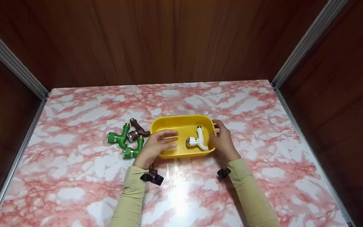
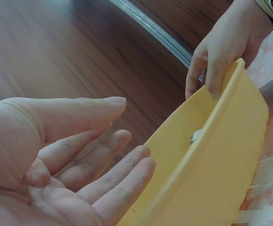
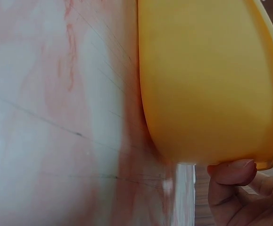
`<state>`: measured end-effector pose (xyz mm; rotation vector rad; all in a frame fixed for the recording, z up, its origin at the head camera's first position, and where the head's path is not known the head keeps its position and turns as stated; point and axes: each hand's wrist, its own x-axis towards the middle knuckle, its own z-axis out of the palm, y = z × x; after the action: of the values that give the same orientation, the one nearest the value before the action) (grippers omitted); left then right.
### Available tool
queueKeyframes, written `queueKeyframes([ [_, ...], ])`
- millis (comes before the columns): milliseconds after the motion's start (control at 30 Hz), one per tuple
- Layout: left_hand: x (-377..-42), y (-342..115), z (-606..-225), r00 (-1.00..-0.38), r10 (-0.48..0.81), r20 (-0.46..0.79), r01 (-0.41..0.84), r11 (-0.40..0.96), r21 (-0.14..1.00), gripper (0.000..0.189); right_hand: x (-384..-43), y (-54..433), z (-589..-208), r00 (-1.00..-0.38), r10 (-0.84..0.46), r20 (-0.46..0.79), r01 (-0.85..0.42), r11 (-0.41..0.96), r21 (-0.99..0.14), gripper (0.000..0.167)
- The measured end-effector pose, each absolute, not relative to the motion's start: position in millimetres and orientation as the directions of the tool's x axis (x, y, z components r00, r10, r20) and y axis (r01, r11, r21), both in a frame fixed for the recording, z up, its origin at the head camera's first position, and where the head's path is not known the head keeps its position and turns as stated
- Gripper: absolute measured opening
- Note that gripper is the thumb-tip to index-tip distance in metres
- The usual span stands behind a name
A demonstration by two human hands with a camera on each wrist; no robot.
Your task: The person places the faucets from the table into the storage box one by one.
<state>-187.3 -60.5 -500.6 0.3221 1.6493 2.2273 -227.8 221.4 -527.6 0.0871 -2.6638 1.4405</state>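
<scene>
A yellow plastic tub [image 1: 181,121] sits on the table, with a white tap [image 1: 201,138] lying in its right half. My right hand [image 1: 225,140] grips the tub's right end, thumb inside the rim and fingers outside; the right wrist view shows fingertips [image 3: 237,173] against the outer wall. Over the tub's left end hovers my left hand [image 1: 157,146], its fingers extended and spread from the thumb. In the left wrist view nothing lies between that hand's fingers [image 2: 122,188]. Left of the tub lie a green tap [image 1: 121,137], a second green tap [image 1: 132,152] and a brown tap [image 1: 139,130].
The marbled pink and white table [image 1: 83,195] is bounded by a dark wood back wall [image 1: 169,44] and side panels with metal edge strips [image 1: 307,41]. Dark straps [image 1: 152,178] show at both wrists. A small brown piece beside the left wrist is too hidden to identify.
</scene>
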Motion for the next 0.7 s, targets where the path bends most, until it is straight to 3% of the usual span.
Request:
queueKeyframes([
  [700, -180, -86, -502, -0.936, 0.351, 0.035, -0.085, -0.321, 0.943, 0.048, -228, 221, -525, -0.996, -0.012, 0.092, -0.083, 0.563, -0.822, 0.052],
])
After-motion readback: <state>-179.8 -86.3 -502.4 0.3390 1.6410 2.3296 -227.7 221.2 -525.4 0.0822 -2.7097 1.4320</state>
